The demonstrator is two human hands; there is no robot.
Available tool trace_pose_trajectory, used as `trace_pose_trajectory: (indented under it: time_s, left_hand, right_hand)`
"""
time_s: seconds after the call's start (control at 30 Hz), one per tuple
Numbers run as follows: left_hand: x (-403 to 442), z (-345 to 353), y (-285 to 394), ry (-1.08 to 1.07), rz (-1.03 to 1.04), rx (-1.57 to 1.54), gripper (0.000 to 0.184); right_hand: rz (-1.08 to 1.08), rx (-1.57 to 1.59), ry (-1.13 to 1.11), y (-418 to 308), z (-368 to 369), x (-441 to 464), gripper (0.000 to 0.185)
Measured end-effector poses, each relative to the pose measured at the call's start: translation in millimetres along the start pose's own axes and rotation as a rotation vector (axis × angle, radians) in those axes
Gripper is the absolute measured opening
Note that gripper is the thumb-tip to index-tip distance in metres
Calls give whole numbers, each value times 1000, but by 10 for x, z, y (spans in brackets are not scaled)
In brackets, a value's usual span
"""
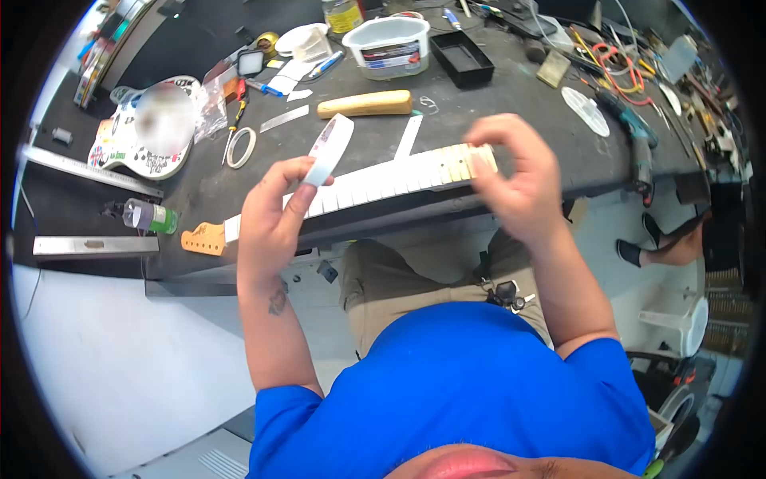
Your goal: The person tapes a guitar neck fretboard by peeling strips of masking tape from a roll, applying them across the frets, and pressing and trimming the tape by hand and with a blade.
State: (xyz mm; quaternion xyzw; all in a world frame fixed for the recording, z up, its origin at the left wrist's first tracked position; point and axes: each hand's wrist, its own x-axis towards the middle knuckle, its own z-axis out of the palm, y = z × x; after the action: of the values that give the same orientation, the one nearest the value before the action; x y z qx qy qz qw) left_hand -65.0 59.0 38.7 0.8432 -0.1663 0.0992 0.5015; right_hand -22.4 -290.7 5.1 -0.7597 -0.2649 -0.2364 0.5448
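A guitar neck [383, 182] lies along the front edge of the dark bench, its wooden headstock [205, 239] at the left. White strips cover the fretboard between the frets over most of its length; bare wood shows near the right end. My left hand [275, 209] pinches a roll of white tape [330, 149] above the neck. At the neck's right end is my right hand [523, 176], blurred, thumb and fingers curved around that end; whether it holds anything is hard to make out.
Behind the neck lie a wooden block [365, 104], a metal ruler [284, 119], a plastic tub [388, 49] and a black tray [462, 60]. A power tool [636, 140] and many tools fill the right. Someone's feet [641, 239] show at far right.
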Motion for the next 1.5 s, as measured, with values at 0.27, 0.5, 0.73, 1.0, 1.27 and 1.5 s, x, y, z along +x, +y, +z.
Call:
trace_pose_trajectory:
  time_s: [0.27, 0.5, 0.73, 1.0, 1.27, 1.5]
  left_hand:
    - [-117, 290, 382, -14, 131, 44, 15]
    - [-152, 400, 549, 68, 384, 402, 21]
    - [-246, 505, 658, 114, 407, 507, 22]
    - [-470, 559, 487, 88, 273, 444, 16]
    - [-494, 522, 500, 76, 254, 417, 16]
    - [-500, 647, 489, 106, 109, 265, 12]
  right_hand:
    - [-41, 195, -53, -509, 573, 185, 23]
    - [21, 258, -24, -607, 584, 93, 16]
    - [-46, 275, 11, -593, 645, 10, 14]
    - [13, 211, -89, -481, 792, -86, 16]
    - [-137, 88, -216, -426, 689, 1, 15]
    - [-171, -187, -277, -447, 721, 27, 13]
